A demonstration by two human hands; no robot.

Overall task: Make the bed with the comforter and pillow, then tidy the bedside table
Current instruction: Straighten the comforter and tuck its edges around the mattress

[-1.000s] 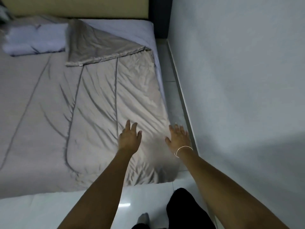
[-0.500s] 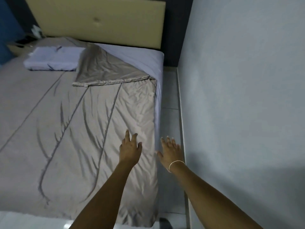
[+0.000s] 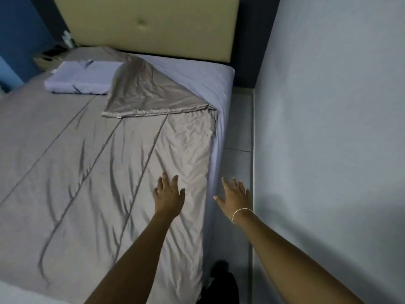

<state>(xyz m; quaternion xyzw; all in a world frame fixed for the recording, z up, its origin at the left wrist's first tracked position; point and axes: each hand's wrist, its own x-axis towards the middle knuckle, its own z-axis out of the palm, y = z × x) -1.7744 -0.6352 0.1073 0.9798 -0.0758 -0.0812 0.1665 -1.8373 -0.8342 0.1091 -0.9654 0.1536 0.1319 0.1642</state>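
Note:
A grey-brown comforter (image 3: 92,172) covers the bed, wrinkled, with its top right corner (image 3: 151,95) folded back over itself. A pale lavender pillow (image 3: 81,79) lies on the comforter near the headboard at the left. The lavender sheet (image 3: 197,77) shows at the bed's top right corner. My left hand (image 3: 168,197) reaches out over the comforter near its right edge, fingers straight and spread. My right hand (image 3: 235,197), with a thin bracelet at the wrist, is stretched out open beside the mattress edge, above the floor gap.
A pale wall (image 3: 328,128) runs close along the right, leaving a narrow strip of tiled floor (image 3: 237,137). A beige padded headboard (image 3: 149,27) stands behind the bed. The bedside table (image 3: 48,59) with small items sits at far left by a blue wall.
The view has swung toward the head of the bed and moved closer along its right side. Both hands stay stretched forward and open, the right one now past the mattress edge.

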